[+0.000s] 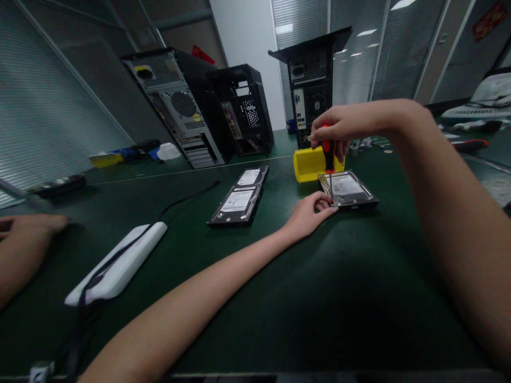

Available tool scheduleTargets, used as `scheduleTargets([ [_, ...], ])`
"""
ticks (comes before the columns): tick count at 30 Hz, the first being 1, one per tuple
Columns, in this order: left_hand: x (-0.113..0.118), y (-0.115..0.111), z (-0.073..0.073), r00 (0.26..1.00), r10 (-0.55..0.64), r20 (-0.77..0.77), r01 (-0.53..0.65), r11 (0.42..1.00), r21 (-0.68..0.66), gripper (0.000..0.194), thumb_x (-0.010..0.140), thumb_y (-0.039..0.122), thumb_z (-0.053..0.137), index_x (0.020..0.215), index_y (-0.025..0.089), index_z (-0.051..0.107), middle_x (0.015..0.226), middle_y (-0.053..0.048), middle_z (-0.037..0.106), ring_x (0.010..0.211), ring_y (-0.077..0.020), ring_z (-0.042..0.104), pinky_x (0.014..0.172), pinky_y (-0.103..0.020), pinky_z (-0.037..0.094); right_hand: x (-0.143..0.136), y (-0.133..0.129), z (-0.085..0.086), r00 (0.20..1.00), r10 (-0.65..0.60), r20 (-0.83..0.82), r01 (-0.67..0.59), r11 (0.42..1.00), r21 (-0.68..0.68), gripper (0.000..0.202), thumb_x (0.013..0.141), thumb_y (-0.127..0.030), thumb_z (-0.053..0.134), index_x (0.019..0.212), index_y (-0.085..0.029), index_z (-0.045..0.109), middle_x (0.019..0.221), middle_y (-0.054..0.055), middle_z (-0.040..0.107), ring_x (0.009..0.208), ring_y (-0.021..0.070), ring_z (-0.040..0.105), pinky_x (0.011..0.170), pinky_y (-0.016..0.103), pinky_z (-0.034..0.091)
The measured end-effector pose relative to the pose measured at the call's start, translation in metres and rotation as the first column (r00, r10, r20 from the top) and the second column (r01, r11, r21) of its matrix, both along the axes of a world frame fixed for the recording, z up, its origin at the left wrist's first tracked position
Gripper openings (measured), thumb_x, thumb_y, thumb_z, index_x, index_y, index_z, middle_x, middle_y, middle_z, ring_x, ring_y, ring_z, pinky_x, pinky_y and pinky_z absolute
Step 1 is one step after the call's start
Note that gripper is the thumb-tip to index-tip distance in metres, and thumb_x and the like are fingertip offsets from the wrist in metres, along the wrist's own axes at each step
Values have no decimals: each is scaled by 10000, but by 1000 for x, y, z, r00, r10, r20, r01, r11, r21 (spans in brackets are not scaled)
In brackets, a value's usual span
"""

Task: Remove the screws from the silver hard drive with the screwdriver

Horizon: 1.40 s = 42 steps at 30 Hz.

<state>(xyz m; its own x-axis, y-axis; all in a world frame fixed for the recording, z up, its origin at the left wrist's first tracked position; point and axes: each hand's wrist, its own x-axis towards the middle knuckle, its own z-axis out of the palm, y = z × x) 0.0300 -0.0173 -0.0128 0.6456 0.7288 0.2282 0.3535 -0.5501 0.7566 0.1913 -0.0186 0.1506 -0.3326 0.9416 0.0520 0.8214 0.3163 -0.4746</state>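
Note:
A screwdriver (329, 154) with a red and black handle stands nearly upright, with my right hand (333, 125) closed around its handle from above. Its tip meets the near left corner of a hard drive (346, 186) that lies label up on the green table. At that same corner, the curled fingers and thumb of my left hand (307, 214) grip the drive's edge beside the tip. Just behind the drive is a yellow plastic holder (309, 164), partly covered by my right hand. To the left, two more hard drives (236, 205) lie end to end.
Computer cases (191, 106) line the back, one (313, 96) behind my right hand. A white bar-shaped object (120, 266) with a black cable lies front left. Another person's hand (35, 226) rests at the far left. Tools (467, 144) lie at the right.

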Motion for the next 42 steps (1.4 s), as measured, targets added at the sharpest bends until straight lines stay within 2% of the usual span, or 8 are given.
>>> scheduleTargets([
  [7, 0, -1, 3, 1000, -7, -15, 7, 1000, 5, 289, 837, 364, 577, 1015, 137, 579, 827, -24, 577, 738, -128, 528, 679, -251, 437, 6, 5, -2, 1000, -17, 11, 17, 1000, 8, 360, 876, -443, 491, 1018, -158, 659, 794, 66, 688, 738, 170, 683, 616, 254, 554],
  [17, -1, -2, 4, 1000, 4, -26, -3, 1000, 26, 287, 841, 369, 569, 1016, 142, 584, 878, -41, 595, 767, -135, 536, 710, -264, 438, 7, 7, -2, 1000, -7, 7, 7, 1000, -9, 375, 877, -465, 483, 1015, -161, 653, 843, 82, 689, 806, 194, 686, 661, 292, 570],
  [24, 1, -4, 7, 1000, 2, -21, -2, 1000, 3, 264, 832, 343, 581, 1000, 139, 587, 866, -33, 588, 752, -131, 530, 697, -261, 433, 9, 8, -2, 1000, 13, 12, -13, 1000, -4, 399, 871, -474, 487, 1051, -150, 635, 863, 88, 689, 755, 174, 684, 625, 267, 562],
  [42, 1, -2, 5, 1000, -2, -15, 3, 1000, 11, 265, 834, 353, 578, 995, 143, 582, 876, -35, 595, 756, -129, 534, 697, -255, 438, 6, 5, -2, 1000, 9, -21, -8, 1000, 15, 342, 859, -452, 525, 1015, -172, 646, 849, 66, 678, 799, 174, 687, 627, 244, 560],
])
